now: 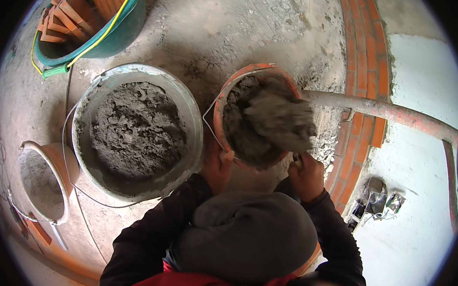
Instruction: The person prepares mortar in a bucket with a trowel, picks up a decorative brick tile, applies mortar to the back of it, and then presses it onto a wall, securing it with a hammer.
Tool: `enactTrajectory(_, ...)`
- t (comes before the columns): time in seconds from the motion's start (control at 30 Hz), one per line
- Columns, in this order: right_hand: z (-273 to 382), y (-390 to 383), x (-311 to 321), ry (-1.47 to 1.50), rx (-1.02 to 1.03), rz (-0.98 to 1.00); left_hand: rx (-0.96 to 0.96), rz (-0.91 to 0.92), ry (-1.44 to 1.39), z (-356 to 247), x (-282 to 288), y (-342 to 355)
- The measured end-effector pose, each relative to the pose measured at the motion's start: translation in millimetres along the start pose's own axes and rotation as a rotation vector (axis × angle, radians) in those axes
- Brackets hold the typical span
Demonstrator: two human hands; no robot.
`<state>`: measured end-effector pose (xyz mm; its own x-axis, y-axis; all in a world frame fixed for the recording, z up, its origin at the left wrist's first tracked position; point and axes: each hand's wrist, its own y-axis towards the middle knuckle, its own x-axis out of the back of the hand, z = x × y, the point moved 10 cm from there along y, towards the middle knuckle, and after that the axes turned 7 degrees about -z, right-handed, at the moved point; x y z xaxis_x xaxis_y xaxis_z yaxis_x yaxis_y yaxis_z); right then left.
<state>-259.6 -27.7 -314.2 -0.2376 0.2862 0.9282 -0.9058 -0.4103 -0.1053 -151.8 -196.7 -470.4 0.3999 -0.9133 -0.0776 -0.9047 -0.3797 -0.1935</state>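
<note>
My left hand (217,169) is closed on the near left rim of an orange bucket (218,117), its thumb over the edge. Inside the bucket lies wet grey mortar (241,95). My right hand (307,176) grips a handle at the bucket's near right side. It looks like a trowel's, though the blade is hidden under a heap of mortar (281,117) that is smeared by motion above the bucket. Just left of the bucket stands a larger tub (193,116) holding more grey mortar (137,129).
A green tub (129,34) of stacked bricks (73,13) is at the far left. A smaller pale bucket (64,161) stands at the left. On the right, a brick course (363,62) borders a white surface (426,75), and a reddish metal pole (389,107) crosses both.
</note>
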Motion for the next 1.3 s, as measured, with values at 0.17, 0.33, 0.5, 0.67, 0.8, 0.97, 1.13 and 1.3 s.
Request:
enactTrajectory(0.17,9,-5,10,-0.06,0.063,-0.099,-0.103,-0.021,0.045,-15,3,1)
enactTrajectory(0.33,4,4,39,0.041,-0.168,0.116,-0.21,-0.042,0.152,-19,3,1)
enactTrajectory(0.5,9,-1,-6,0.242,-0.369,0.526,-0.253,-0.068,0.102,-21,3,3)
enactTrajectory(0.67,-17,37,10,-0.321,0.012,0.559,-0.052,0.016,-0.223,-26,-4,5)
enactTrajectory(0.8,6,59,46,-0.179,-0.147,0.614,-0.111,-0.023,-0.178,-15,3,10)
enactTrajectory(0.97,1,35,10,0.111,-0.154,0.638,-0.187,-0.038,-0.116,-23,-6,11)
enactTrajectory(1.13,0,19,26,-0.428,-0.413,1.072,-0.092,-0.082,-0.098,-6,2,2)
enactTrajectory(1.3,41,51,33,-0.31,0.106,0.741,-0.048,0.004,-0.177,6,-3,1)
